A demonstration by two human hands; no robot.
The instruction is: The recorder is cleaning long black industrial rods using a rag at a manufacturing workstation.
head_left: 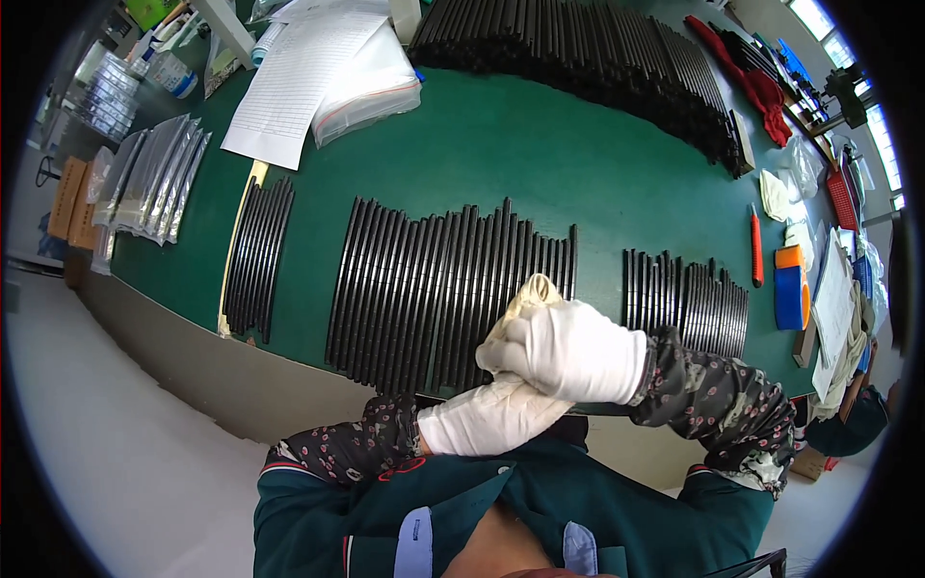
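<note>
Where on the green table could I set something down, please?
The widest bare patch lies between the middle rods and the far rod pile; a narrower strip separates the left rods from the middle ones. It is crowded around the left hand and right hand, and beside the blue tape roll.

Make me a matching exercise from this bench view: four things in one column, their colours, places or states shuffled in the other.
1. right hand
2. middle row of rods
3. rolls of tape
4. large sheet of paper

A. orange and blue
B. in the picture's upper left
C. black, side by side
D. in a white glove

Pairs: 1-D; 2-C; 3-A; 4-B
</note>
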